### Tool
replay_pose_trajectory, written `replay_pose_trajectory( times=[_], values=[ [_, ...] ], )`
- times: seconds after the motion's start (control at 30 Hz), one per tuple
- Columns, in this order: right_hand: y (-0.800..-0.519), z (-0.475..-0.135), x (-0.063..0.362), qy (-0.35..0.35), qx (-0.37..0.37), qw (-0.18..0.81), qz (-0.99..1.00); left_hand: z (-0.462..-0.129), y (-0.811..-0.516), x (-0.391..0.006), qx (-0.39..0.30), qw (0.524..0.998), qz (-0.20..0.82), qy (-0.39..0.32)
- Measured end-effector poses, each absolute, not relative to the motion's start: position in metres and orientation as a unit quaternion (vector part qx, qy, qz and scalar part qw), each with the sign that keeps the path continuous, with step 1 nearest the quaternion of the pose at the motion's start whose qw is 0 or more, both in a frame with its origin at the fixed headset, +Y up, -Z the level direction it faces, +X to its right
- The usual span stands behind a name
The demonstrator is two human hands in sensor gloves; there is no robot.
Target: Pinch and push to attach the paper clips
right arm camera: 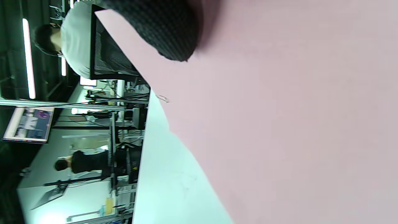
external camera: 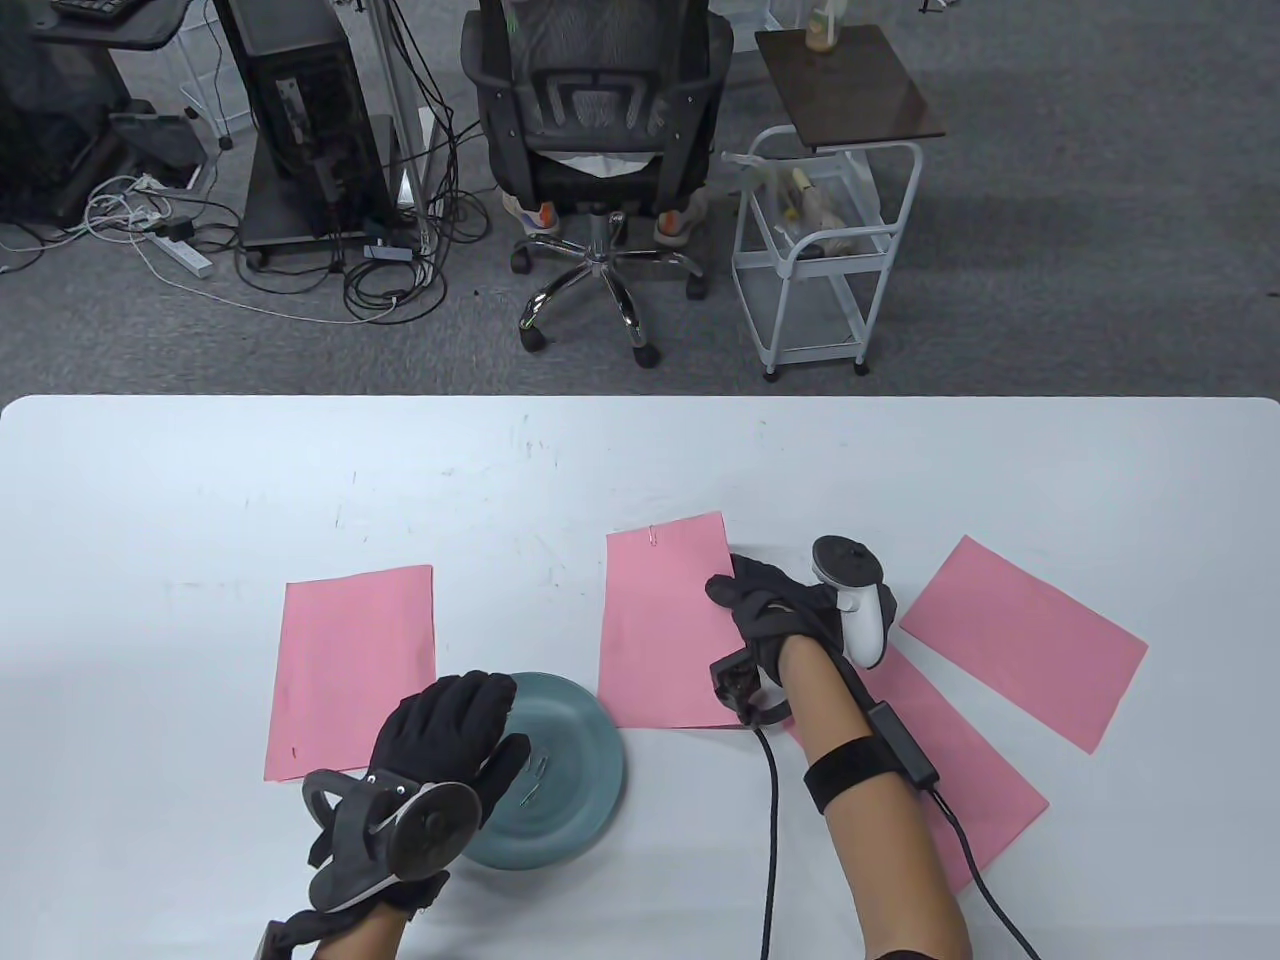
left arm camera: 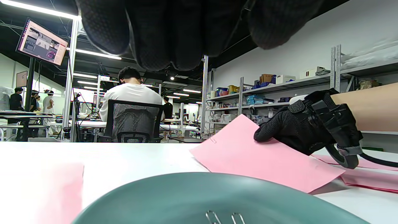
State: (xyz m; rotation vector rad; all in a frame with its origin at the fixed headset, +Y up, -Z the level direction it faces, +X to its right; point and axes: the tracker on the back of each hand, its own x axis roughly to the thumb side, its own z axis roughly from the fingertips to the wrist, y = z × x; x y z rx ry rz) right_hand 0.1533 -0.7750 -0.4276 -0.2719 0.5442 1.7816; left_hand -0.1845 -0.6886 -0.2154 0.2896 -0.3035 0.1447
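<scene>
We saw a small silver wire paper clip (external camera: pixel 654 537) already seated on the far edge of the middle pink paper sheet (external camera: pixel 665 630), which lay on the white table (external camera: pixel 640 470) with its right side lifted slightly off the surface. In the left wrist view the same clip (left arm camera: pixel 213 140) showed at that sheet's top edge. Our right hand (external camera: pixel 765 615) in its black sensor glove rested on the right edge of this sheet, its fingers (left arm camera: pixel 270 130) curled down against the paper; whether the thumb sat under the edge to pinch it we could not tell. A white tracker (external camera: pixel 855 600) sat on the back of that hand.

Just left of the sheet stood a round grey-green plate (external camera: pixel 590 770), and on it lay 2 or 3 loose silver paper clips (external camera: pixel 535 780), close together near the middle. Our left hand (external camera: pixel 445 735) hovered over the plate's left part with its gloved fingers straight and close together, holding nothing, a dark grey tracker (external camera: pixel 385 830) strapped on its back.

Further left lay a second pink sheet (external camera: pixel 350 670), flat on the table. To the right, 2 more pink sheets (external camera: pixel 1025 640) lay at an angle, 1 partly under our right forearm.
</scene>
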Motion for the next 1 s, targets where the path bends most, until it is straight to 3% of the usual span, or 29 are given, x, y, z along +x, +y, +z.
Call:
replay_pose_trajectory(
  times=[0.27, 0.5, 0.8, 1.0],
  values=[
    [-0.776, -0.424, 0.153, 0.219, -0.12, 0.603, 0.758, -0.216, -0.688, -0.184, 0.135, 0.977, 0.062, -0.15],
    [-0.759, -0.414, 0.16, 0.171, -0.117, 0.566, 0.798, -0.216, -0.688, -0.184, 0.134, 0.978, 0.063, -0.149],
    [-0.691, -0.355, 0.195, 0.037, -0.038, 0.388, 0.92, -0.216, -0.689, -0.182, 0.13, 0.978, 0.064, -0.152],
    [-0.68, -0.301, 0.212, 0.036, 0.003, 0.238, 0.971, -0.216, -0.69, -0.18, 0.128, 0.978, 0.055, -0.157]
  ],
)
